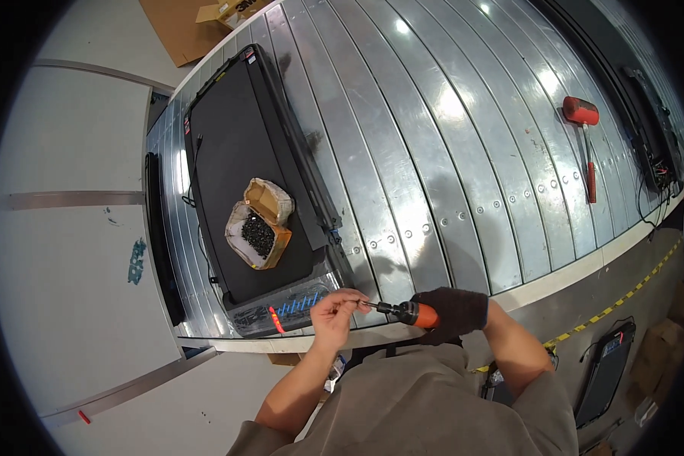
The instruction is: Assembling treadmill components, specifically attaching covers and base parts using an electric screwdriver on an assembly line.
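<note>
My right hand, in a dark glove, grips an orange and black power screwdriver near the table's front edge. Its bit points left. My bare left hand is closed in a pinch at the bit's tip; whatever small piece the fingertips hold is too small to make out. Left of my hands lies a long black panel with a frame along its side. An open, worn carton sits on the panel, filled with small black screws.
A red-headed mallet lies on the slatted metal table at right. Beyond it is a long black part with loose wires. A red marker-like stick lies at the panel's near end. Cardboard stands at far left.
</note>
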A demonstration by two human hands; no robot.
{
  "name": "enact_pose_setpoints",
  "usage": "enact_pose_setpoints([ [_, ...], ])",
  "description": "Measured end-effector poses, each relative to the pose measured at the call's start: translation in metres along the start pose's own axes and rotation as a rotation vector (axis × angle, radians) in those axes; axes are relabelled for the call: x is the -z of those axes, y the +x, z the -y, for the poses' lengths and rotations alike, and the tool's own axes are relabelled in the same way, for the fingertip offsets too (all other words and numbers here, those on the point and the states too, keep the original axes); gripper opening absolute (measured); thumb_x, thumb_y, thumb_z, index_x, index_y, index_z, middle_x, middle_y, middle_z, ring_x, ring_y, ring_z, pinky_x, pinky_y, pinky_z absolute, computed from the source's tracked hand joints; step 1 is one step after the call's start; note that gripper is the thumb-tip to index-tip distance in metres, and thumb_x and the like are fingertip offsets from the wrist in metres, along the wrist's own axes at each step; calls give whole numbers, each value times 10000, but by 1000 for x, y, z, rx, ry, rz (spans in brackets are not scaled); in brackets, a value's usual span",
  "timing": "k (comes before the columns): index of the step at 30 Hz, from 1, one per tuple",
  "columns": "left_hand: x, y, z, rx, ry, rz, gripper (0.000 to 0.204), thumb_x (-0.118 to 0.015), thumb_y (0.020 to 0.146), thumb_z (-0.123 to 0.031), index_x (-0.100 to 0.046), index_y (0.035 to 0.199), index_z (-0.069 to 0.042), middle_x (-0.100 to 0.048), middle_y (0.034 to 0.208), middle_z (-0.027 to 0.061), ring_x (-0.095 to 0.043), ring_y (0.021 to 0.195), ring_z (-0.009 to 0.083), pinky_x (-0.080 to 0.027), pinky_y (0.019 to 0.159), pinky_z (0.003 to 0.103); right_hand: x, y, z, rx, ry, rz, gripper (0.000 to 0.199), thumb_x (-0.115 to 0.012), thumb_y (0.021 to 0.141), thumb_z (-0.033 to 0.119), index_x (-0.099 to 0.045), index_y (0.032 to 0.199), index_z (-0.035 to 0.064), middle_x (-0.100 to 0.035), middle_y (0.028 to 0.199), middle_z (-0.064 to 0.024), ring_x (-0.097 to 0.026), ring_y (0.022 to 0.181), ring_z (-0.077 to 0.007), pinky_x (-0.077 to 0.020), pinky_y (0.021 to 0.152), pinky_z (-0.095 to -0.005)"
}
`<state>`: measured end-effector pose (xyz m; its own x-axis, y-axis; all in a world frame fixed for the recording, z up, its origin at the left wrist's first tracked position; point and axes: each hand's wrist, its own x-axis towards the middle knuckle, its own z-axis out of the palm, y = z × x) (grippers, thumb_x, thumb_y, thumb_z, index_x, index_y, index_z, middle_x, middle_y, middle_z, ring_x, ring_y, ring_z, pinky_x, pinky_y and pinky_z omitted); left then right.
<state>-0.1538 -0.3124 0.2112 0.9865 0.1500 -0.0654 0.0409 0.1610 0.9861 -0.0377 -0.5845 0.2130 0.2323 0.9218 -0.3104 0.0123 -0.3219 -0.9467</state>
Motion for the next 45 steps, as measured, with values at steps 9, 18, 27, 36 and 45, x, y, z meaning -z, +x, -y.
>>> enact_pose_setpoints([
  [9, 6, -9, 75, 637, -625, -738, 197, -615, 1024, -322, -635, 1201, -238, -678, 1193, -32, -612, 1055, 131, -488, 953, 338, -13, 78, -13, -223, -499, -111, 524, -718, 748, 293, -569, 1202, 78, -726, 956, -210, -708, 904, -419, -565, 793, -516],
  [18, -27, -48, 23, 572, -546, -911, 457, -470, 1082, -228, -408, 1533, -265, -624, 1295, -4, -566, 1150, 165, -448, 996, 392, -20, 87, 22, -129, -591, -53, 384, -648, 799, 150, -611, 1172, 62, -739, 958, -195, -737, 915, -357, -573, 778, -486],
  [27, -28, -60, -60, 863, -98, -702, 379, -497, 1041, -118, -504, 1420, -121, -649, 1188, 77, -617, 1074, 197, -489, 919, 414, -25, 77, 22, -60, -606, -29, 441, -629, 782, 142, -630, 1217, 72, -737, 948, -172, -729, 880, -353, -568, 746, -476],
  [36, -18, -10, -43, 58, 1572, -485, 212, -541, 936, -25, -542, 1140, 32, -560, 1081, 212, -518, 1003, 424, -412, 902, 502, -1, 37, 42, -82, -560, 65, 313, -572, 851, 157, -633, 1145, 71, -733, 913, -188, -721, 871, -383, -563, 742, -514],
  [45, -64, 15, -31, 152, 1468, -500, 218, -577, 931, -102, -561, 1130, -14, -584, 1067, 203, -542, 986, 409, -430, 842, 513, 41, 21, 22, -31, -671, 100, 423, -642, 791, 167, -641, 1212, 131, -711, 1077, -170, -695, 1013, -361, -564, 838, -490],
])
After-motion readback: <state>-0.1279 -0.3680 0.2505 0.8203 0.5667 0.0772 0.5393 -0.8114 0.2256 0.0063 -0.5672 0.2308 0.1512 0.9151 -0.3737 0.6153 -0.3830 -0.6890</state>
